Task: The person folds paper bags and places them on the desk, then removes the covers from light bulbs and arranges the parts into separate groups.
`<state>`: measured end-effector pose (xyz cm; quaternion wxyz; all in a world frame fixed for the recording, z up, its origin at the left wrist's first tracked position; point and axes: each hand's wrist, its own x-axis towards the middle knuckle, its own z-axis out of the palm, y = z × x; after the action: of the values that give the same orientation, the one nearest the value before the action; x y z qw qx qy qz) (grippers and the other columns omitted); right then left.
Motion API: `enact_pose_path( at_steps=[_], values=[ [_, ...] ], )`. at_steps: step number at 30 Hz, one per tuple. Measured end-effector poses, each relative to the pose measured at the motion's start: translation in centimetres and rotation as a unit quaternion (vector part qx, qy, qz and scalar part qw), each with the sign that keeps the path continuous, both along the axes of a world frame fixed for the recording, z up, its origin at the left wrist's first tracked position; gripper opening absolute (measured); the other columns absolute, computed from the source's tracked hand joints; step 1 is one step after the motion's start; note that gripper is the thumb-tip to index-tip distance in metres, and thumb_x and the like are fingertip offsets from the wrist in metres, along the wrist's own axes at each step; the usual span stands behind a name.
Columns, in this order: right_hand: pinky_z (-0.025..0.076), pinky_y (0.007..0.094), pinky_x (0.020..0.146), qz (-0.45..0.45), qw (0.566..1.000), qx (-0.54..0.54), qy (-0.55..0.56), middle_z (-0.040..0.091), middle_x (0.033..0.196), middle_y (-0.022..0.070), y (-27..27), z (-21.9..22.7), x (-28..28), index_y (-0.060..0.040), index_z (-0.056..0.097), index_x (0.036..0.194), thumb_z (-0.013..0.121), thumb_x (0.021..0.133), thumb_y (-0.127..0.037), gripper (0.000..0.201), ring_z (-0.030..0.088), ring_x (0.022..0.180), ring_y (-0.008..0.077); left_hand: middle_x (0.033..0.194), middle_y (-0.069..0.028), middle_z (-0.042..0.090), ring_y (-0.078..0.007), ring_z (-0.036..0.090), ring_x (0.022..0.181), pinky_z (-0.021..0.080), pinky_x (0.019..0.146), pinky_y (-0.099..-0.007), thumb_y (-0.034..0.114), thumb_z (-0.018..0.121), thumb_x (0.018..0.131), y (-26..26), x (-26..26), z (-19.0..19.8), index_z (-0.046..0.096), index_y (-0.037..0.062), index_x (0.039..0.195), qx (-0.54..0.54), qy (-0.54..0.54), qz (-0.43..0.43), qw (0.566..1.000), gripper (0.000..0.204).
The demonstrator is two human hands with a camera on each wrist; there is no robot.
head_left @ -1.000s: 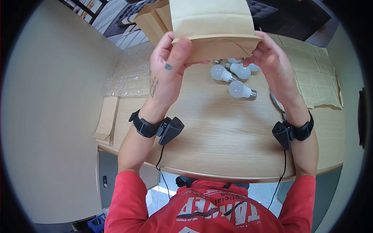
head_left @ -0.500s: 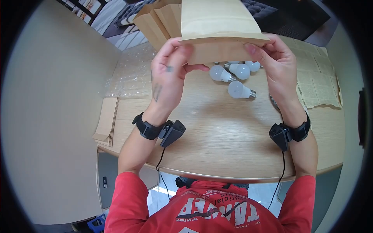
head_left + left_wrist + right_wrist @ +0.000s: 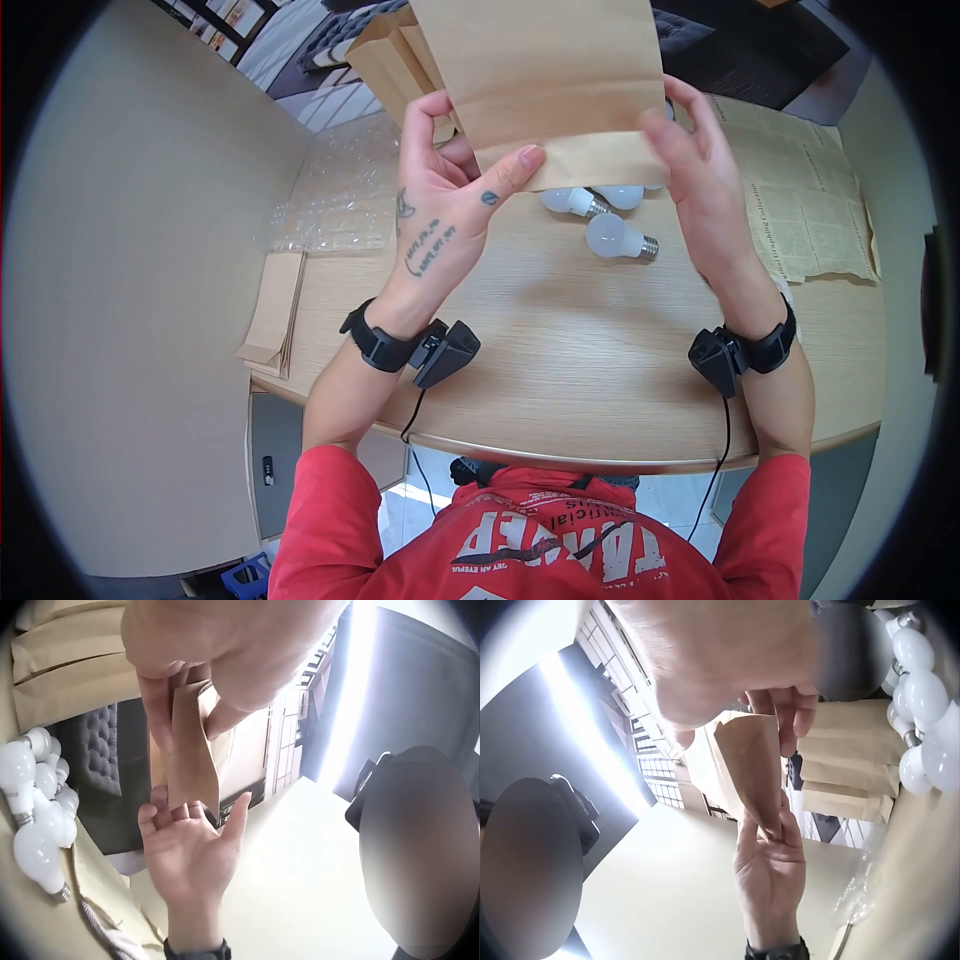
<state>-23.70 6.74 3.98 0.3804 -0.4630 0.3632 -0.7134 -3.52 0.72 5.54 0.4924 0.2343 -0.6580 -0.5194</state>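
Note:
A brown paper bag (image 3: 560, 85) is held up over the back of the table, its folded bottom flap toward the head camera. The left hand (image 3: 445, 200) pinches its lower left corner, thumb on the front. At the lower right edge, the right hand (image 3: 705, 185) has its fingers partly behind the paper and its blurred thumb beside the front. The left wrist view shows the right hand (image 3: 191, 855) with fingers extended against the bag (image 3: 191, 750) and thumb spread away. In the right wrist view, the left hand (image 3: 772, 881) holds the bag's (image 3: 754, 761) far end.
Several white bulbs (image 3: 612, 236) lie on the wooden table (image 3: 560, 360) below the bag. Standing paper bags (image 3: 385, 75) and bubble wrap (image 3: 345, 195) are at the back left. Flat bags (image 3: 275, 305) lie at the left edge, printed paper (image 3: 810, 200) at the right.
The bag has tilted so its broad face shows, and its bottom edge has come lower. The left thumb has moved right onto the front; the right thumb has moved away from the flap.

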Motion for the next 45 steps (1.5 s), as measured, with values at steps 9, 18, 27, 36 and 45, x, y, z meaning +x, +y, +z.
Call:
enact_pose_path(
  at_steps=[9, 18, 27, 36, 45],
  values=[
    [0.054, 0.0227, 0.082, 0.077, 0.994, 0.034, 0.070, 0.073, 0.105, 0.0098, 0.2, -0.2, -0.2, 0.0044, 0.065, 0.119, 0.070, 0.095, -0.012, 0.030, 0.068, 0.095, 0.0094, 0.112, -0.0151, 0.071, -0.0197, 0.069, 0.101, 0.055, 0.089, -0.0298, 0.010, 0.076, 0.090, 0.9, -0.8, -0.7, 0.046, 0.0014, 0.136, 0.109, 0.057, -0.007, 0.992, 0.056],
    [0.050, 0.0209, 0.073, 0.095, 0.993, 0.069, 0.032, 0.073, 0.100, 0.0062, 0.2, -0.6, 0.4, 0.0047, 0.068, 0.114, 0.069, 0.097, -0.019, 0.029, 0.064, 0.085, 0.0058, 0.107, -0.0092, 0.073, -0.0143, 0.068, 0.096, 0.053, 0.086, -0.0270, 0.017, 0.080, 0.088, 1.3, 0.0, -1.2, 0.069, 0.0002, 0.113, 0.116, -0.034, -0.007, 0.993, 0.032],
    [0.049, 0.0204, 0.068, 0.103, 0.984, 0.129, 0.067, 0.072, 0.094, 0.0034, 0.1, -1.0, 0.6, 0.0028, 0.071, 0.108, 0.072, 0.096, -0.026, 0.031, 0.062, 0.079, 0.0044, 0.111, -0.0121, 0.071, -0.0170, 0.069, 0.099, 0.054, 0.088, -0.0283, 0.019, 0.082, 0.085, 1.5, 1.0, -1.4, 0.061, -0.0021, 0.119, 0.162, -0.026, -0.018, 0.986, 0.045],
    [0.046, 0.0197, 0.068, 0.085, 0.974, 0.160, 0.138, 0.069, 0.087, 0.0000, 0.5, -1.1, 1.1, 0.0006, 0.071, 0.101, 0.071, 0.096, -0.026, 0.027, 0.058, 0.076, 0.0034, 0.110, -0.0108, 0.073, -0.0123, 0.068, 0.099, 0.054, 0.089, -0.0261, 0.017, 0.073, 0.094, 1.7, 3.5, -2.1, 0.061, -0.0003, 0.121, 0.215, 0.033, -0.039, 0.975, 0.034],
    [0.045, 0.0214, 0.075, 0.158, 0.957, 0.151, 0.191, 0.064, 0.091, 0.0015, 0.3, -1.8, 0.6, -0.0040, 0.065, 0.115, 0.066, 0.097, -0.019, 0.024, 0.057, 0.077, 0.0063, 0.109, -0.0066, 0.072, -0.0113, 0.067, 0.100, 0.053, 0.090, -0.0257, 0.019, 0.071, 0.096, -0.4, 17.0, -0.7, 0.060, -0.0007, 0.125, 0.120, -0.033, 0.160, 0.979, 0.036]
  ],
)
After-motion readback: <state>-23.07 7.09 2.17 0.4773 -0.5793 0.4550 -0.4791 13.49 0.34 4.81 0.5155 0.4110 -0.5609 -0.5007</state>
